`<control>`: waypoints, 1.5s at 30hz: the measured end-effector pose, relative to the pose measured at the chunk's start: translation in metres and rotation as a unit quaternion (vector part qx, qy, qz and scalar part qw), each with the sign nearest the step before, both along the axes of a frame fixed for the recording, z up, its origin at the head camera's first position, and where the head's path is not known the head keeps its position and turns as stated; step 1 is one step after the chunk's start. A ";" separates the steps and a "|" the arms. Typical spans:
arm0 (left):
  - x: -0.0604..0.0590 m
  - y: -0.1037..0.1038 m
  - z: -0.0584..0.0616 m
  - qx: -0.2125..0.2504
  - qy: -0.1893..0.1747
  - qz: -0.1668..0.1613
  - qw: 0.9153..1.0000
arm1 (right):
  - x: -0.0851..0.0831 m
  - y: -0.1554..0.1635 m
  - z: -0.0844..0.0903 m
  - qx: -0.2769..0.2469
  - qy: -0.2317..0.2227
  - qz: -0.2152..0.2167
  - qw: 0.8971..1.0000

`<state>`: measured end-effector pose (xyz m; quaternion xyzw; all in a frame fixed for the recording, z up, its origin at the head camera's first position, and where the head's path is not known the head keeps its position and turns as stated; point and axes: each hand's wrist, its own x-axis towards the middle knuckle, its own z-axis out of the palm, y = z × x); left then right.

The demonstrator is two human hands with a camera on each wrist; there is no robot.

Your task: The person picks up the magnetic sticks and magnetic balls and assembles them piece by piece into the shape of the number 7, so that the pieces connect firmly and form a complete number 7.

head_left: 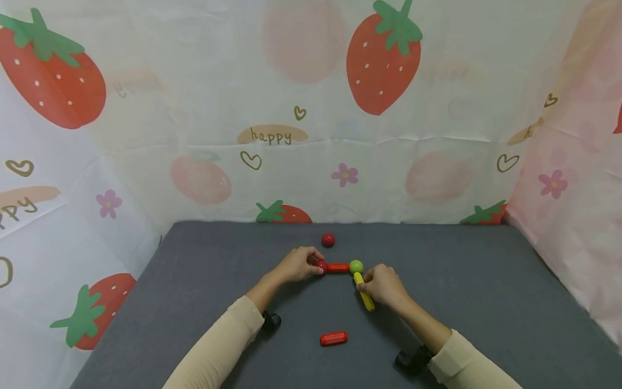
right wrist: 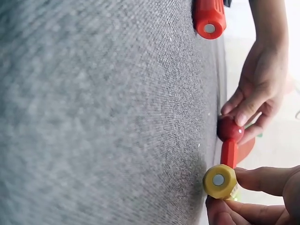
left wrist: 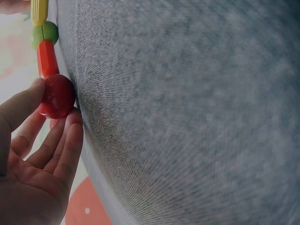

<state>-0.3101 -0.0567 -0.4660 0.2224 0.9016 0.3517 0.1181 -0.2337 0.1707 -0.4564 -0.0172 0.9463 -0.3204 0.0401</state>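
Note:
A red ball, a short red rod, a green ball and a yellow rod form a bent chain on the table. My left hand pinches the red ball between thumb and fingers, plain in the left wrist view on the ball. On the other side, my right hand pinches the yellow rod by its sides. That rod's near end shows a round silver disc in the right wrist view. The yellow rod's far end meets the green ball.
Behind the chain lies a second red ball. A loose red rod lies nearer the front, between the forearms. The grey cloth-covered table ends at a strawberry-printed curtain at the back and sides.

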 end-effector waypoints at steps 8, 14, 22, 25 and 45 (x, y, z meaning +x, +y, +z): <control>0.000 0.000 0.000 0.002 0.000 -0.004 1.000 | 0.001 0.001 -0.003 -0.010 0.002 -0.005 1.000; 0.000 0.000 -0.001 0.001 0.001 0.001 1.000 | 0.002 0.001 -0.004 -0.042 -0.009 -0.006 0.999; 0.000 0.001 0.000 0.000 -0.005 0.010 1.000 | 0.000 0.000 -0.005 -0.067 -0.010 -0.011 0.998; 0.000 0.001 0.000 -0.003 -0.005 0.009 1.000 | -0.001 0.002 -0.006 -0.067 -0.009 -0.006 0.998; -0.001 0.001 -0.001 0.000 -0.008 0.007 1.000 | -0.001 0.013 -0.004 -0.072 0.021 0.041 0.996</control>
